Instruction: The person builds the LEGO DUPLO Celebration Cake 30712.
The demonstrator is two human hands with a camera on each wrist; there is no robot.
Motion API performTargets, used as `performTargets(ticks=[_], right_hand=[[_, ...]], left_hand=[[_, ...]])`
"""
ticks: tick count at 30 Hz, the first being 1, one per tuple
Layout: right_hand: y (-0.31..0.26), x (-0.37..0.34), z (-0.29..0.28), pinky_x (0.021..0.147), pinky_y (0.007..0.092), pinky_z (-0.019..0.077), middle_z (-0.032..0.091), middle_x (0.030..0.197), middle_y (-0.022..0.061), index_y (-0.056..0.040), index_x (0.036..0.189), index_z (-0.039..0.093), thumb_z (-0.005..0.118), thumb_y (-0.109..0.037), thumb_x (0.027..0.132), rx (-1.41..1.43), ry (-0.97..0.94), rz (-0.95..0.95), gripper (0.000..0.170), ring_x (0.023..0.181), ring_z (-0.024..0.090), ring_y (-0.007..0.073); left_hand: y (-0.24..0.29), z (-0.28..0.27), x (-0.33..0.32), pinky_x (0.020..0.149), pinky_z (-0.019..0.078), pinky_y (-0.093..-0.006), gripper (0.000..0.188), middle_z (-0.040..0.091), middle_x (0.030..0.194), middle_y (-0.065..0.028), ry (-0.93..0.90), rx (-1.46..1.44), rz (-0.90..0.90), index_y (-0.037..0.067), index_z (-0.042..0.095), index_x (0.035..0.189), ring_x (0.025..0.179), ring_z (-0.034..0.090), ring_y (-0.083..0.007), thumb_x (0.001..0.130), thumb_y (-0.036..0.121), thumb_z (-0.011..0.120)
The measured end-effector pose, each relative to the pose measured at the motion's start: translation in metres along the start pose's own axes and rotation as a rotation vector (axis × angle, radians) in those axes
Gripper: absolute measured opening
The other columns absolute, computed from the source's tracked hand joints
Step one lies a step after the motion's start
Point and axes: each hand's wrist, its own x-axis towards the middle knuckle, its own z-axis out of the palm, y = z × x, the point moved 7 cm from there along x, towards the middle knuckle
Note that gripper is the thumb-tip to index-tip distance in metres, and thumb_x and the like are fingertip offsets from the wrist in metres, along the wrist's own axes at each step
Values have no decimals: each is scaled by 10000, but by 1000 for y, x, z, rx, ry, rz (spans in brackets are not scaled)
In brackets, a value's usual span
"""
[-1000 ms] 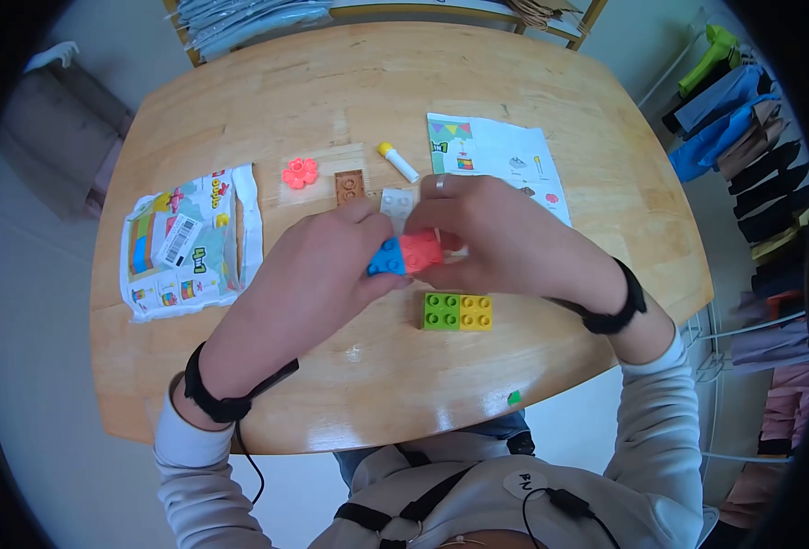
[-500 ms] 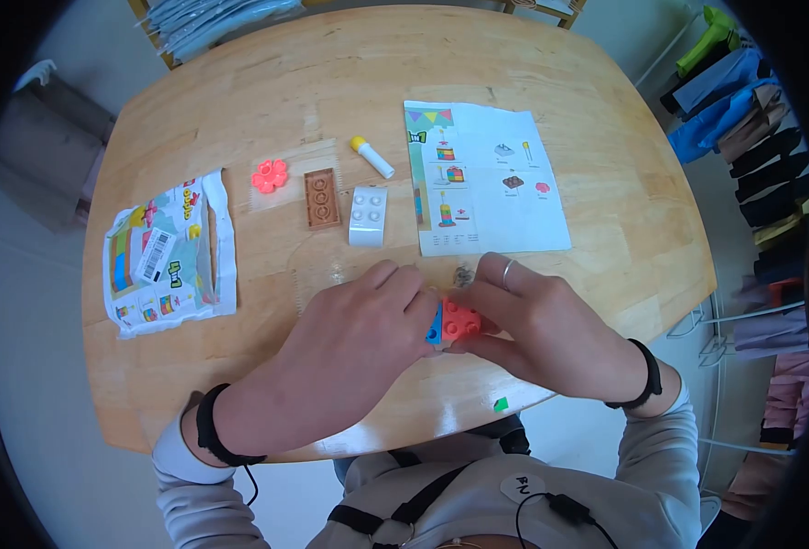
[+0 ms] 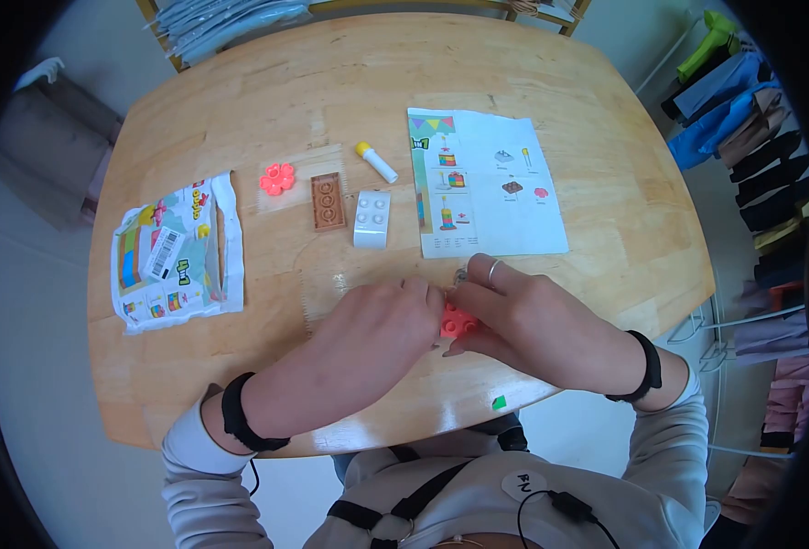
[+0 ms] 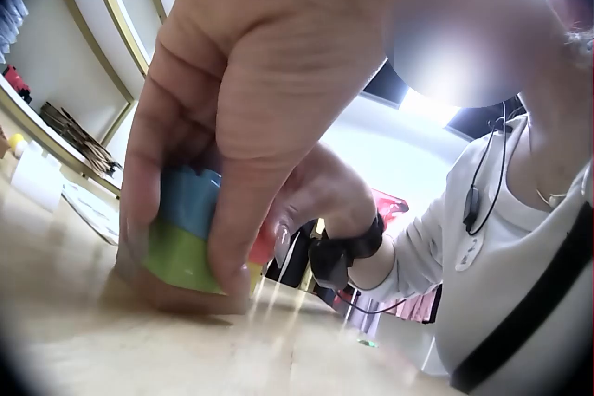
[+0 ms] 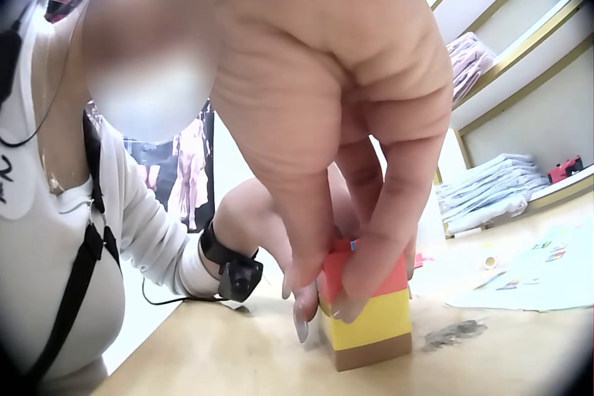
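My left hand [image 3: 368, 325] grips the blue brick [image 4: 190, 199], which sits on a green brick [image 4: 181, 257]. Beside it, my right hand [image 3: 533, 320] pinches the red brick [image 3: 458, 322] between thumb and fingers. In the right wrist view a yellow brick [image 5: 380, 320] lies under the red one, with a brown layer [image 5: 376, 351] at the bottom, low on the table. From the head view, the left fingers hide the blue brick, and the lower layers are out of sight.
Farther back lie a white brick [image 3: 371, 220], a brown plate [image 3: 328, 201], a coral flower piece [image 3: 277, 179] and a white stick with a yellow tip [image 3: 377, 162]. A printed sheet [image 3: 514, 220] is at right, an opened packet [image 3: 176, 252] at left. A green scrap [image 3: 499, 403] lies near the edge.
Both hands have come nearer the table's front edge, bringing the blue and red bricks from behind the green and yellow pair to on top of it. The left fingers now cover the blue brick.
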Motion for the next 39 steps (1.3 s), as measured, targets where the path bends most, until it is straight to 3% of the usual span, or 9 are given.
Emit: performTargets(ticks=[7,9,12,14,17,24,30,34,39], right_hand=[[-1,-8,2,670,409,534,537,994,160,-2,994,581,741,-216,833,-16,108,34,312,717,626,340],[3,-5,-3,666,366,544,580,950,113,-19,1086,641,749,-228,857,156,52,34,329,767,647,250],[22,12,-12,659,360,545,637,917,118,-16,1085,661,710,-223,899,223,-205,-2,283,769,661,224],[31,29,-18,691,365,539,673,907,123,-17,1052,675,664,-153,919,213,-217,88,190,819,667,262],[35,54,-32,744,405,540,660,996,154,-27,1070,654,584,-6,869,-207,118,-49,214,871,660,342],[27,101,-14,822,372,548,600,1212,75,-124,1222,628,578,86,790,-488,82,-234,483,1060,611,278],[19,118,-3,810,374,545,606,1105,111,-85,1167,642,569,72,795,-446,-87,-199,411,1072,601,286],[15,136,-10,820,377,541,613,1096,100,-83,1159,643,580,55,801,-326,-9,-199,389,1081,596,274],[13,173,22,832,398,518,621,1153,82,-91,1145,628,612,-3,799,-563,-56,-465,357,1049,602,287]], left_hand=[[-1,0,-2,688,517,-413,334,548,888,-133,55,-29,16,16,538,977,815,624,-311,828,251,722],[-3,-1,-2,692,518,-417,335,551,891,-135,49,-28,19,20,542,980,820,625,-315,827,255,726],[-3,-4,-8,699,519,-421,349,560,901,-137,13,-47,34,21,550,987,829,630,-322,814,255,742],[-5,-9,-17,710,519,-426,354,573,908,-140,-83,-1,-40,18,559,979,837,632,-329,799,247,760],[-16,-16,-27,721,518,-432,345,593,888,-141,-134,48,-129,17,574,964,839,635,-337,776,224,776],[-60,-33,-38,724,514,-427,358,618,858,-135,-60,102,-242,14,610,934,840,634,-345,721,221,809],[-75,-45,-50,738,501,-432,448,627,881,-143,29,100,-225,23,626,943,867,624,-352,702,352,812],[-80,-48,-54,763,495,-432,473,623,893,-142,35,65,-238,28,625,940,892,618,-349,696,390,808],[-83,-43,-55,773,495,-426,462,627,900,-138,33,69,-236,26,622,940,907,618,-346,697,370,814]])
